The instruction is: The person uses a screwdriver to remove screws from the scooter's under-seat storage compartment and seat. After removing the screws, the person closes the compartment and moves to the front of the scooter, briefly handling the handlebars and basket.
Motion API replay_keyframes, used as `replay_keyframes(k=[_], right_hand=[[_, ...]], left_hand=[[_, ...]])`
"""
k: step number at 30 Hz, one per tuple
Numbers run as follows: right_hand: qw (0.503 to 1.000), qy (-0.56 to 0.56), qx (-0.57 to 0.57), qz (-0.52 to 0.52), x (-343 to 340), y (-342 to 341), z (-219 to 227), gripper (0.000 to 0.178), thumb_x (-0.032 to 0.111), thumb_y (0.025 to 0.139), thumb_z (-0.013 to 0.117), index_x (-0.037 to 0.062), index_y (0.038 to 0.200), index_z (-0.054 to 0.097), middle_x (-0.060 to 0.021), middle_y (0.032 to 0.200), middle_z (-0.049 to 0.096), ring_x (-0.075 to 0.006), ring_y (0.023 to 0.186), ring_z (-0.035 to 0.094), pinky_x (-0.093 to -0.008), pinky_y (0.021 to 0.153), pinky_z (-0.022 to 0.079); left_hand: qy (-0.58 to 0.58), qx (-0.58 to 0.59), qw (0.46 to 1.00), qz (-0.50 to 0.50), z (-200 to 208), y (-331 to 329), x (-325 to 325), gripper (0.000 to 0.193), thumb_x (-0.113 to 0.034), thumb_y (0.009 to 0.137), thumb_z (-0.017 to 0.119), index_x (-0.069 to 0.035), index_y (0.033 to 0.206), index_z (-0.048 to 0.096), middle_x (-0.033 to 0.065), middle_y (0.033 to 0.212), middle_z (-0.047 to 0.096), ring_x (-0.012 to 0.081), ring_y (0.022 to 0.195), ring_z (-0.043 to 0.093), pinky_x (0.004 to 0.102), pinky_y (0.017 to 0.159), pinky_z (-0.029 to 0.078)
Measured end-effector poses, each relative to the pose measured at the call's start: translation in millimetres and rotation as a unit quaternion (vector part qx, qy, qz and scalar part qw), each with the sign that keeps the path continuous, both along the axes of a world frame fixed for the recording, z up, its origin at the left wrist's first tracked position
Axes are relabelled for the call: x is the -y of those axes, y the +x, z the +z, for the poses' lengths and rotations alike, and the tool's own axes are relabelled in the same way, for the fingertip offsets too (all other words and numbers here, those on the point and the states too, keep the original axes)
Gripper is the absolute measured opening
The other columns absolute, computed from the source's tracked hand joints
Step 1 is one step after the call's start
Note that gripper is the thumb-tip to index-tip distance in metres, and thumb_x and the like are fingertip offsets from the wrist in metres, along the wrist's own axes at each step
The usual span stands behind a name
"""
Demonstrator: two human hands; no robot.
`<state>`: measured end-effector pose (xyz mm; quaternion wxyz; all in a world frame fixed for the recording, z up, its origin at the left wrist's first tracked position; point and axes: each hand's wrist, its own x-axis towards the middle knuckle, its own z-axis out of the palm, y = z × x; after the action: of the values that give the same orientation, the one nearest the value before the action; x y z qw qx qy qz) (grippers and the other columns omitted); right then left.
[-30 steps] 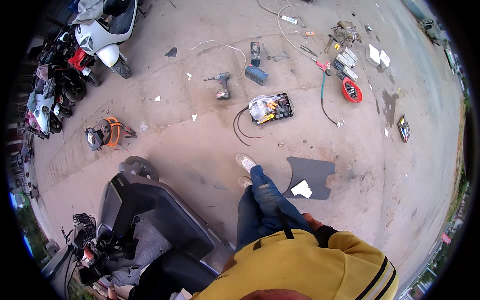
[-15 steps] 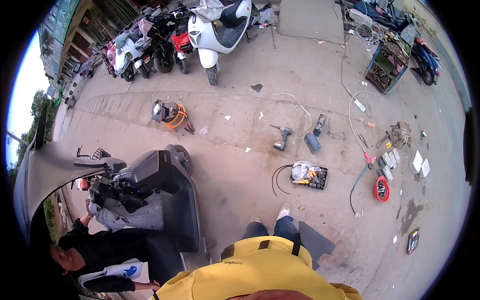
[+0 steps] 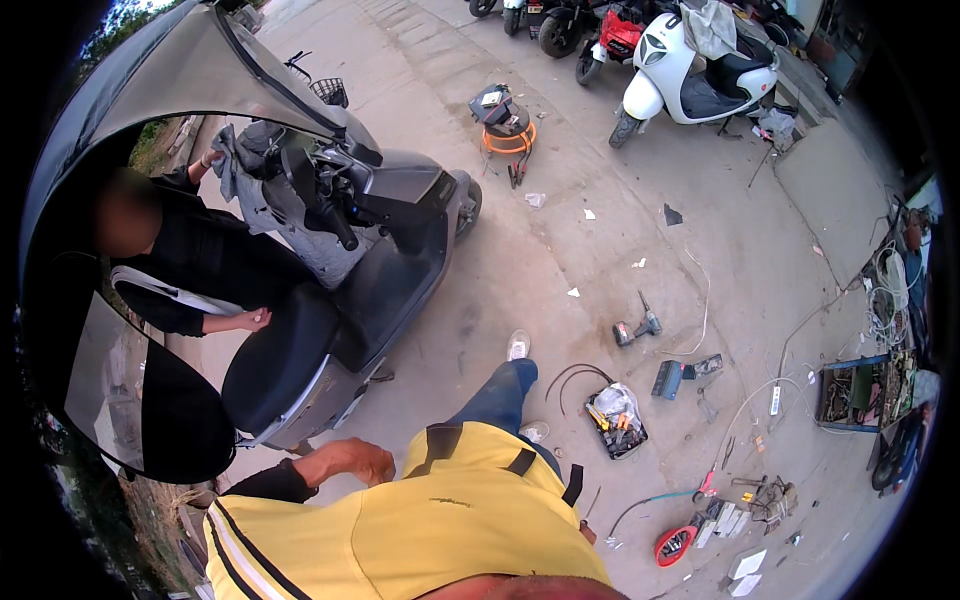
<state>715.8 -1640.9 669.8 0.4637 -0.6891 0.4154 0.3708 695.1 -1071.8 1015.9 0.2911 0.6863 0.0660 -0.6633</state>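
Observation:
My left hand (image 3: 350, 462) hangs beside the yellow garment (image 3: 440, 520), its fingers curled in and nothing visible in them. It is nearest the rear of a dark grey scooter (image 3: 400, 255) with a black seat (image 3: 283, 345). Only a sliver of my right hand (image 3: 588, 532) shows past the garment's right edge; its fingers are hidden. A thin dark rod (image 3: 595, 500) appears just above it, and I cannot tell whether it is held. Another person in dark clothes (image 3: 225, 245) is at the scooter, one hand near the handlebar and the other by the seat.
An open tool case (image 3: 617, 420), a cordless drill (image 3: 637, 322) and a blue-and-black box (image 3: 672, 379) lie on the ground to the right. Beyond are a red bowl (image 3: 675, 545), cables and a metal rack (image 3: 855, 392). Parked scooters, including a white one (image 3: 690, 85), stand behind.
My view has turned left and I have moved closer to the scooter and the person. My left hand has come into view, and my feet stand in a stride.

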Motion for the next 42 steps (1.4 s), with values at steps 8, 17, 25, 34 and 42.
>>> replay_keyframes(k=[8,17,25,34,42], right_hand=[[0.999,-0.007,-0.010,0.030,-105,174,25,0.025,0.023,0.099,0.060,-0.0002,0.094,0.067,-0.0100,0.078,0.065,-0.0247,0.065,0.060,-0.0414,0.061,0.049],[0.999,0.040,-0.019,0.030,-261,370,14,0.023,0.023,0.100,0.059,0.0018,0.093,0.065,-0.0086,0.079,0.064,-0.0247,0.065,0.060,-0.0414,0.061,0.049],[0.997,0.057,-0.025,0.035,-348,557,22,0.022,0.023,0.101,0.058,0.0035,0.092,0.064,-0.0073,0.079,0.063,-0.0247,0.065,0.060,-0.0415,0.061,0.050],[0.993,0.102,-0.030,0.060,-431,812,-6,0.021,0.023,0.101,0.056,0.0055,0.092,0.062,-0.0059,0.079,0.062,-0.0247,0.065,0.061,-0.0415,0.060,0.050],[0.988,0.150,-0.011,0.042,-494,1139,-22,0.020,0.024,0.102,0.055,0.0073,0.091,0.061,-0.0046,0.079,0.062,-0.0247,0.064,0.061,-0.0416,0.060,0.051]], left_hand=[[0.054,0.158,0.983,-0.075,44,141,-47,0.032,-0.033,0.087,0.072,-0.012,0.110,0.075,0.0128,0.106,0.078,0.0347,0.109,0.071,0.0467,0.097,0.053],[0.236,0.251,0.922,-0.177,35,323,-179,0.019,-0.028,0.086,0.065,-0.016,0.097,0.076,0.0089,0.093,0.077,0.0274,0.106,0.072,0.0546,0.109,0.048],[0.208,0.259,0.940,-0.075,75,406,-267,0.017,-0.026,0.082,0.070,-0.012,0.088,0.076,0.0119,0.086,0.076,0.0299,0.103,0.072,0.0571,0.107,0.046],[0.267,0.202,0.942,0.000,67,558,-291,0.021,-0.031,0.083,0.067,-0.014,0.091,0.076,0.0103,0.091,0.077,0.0274,0.110,0.071,0.0594,0.116,0.041],[0.249,0.296,0.915,0.115,27,789,-305,0.021,-0.029,0.087,0.065,-0.011,0.089,0.077,0.0148,0.094,0.078,0.0311,0.110,0.072,0.0613,0.116,0.039]])
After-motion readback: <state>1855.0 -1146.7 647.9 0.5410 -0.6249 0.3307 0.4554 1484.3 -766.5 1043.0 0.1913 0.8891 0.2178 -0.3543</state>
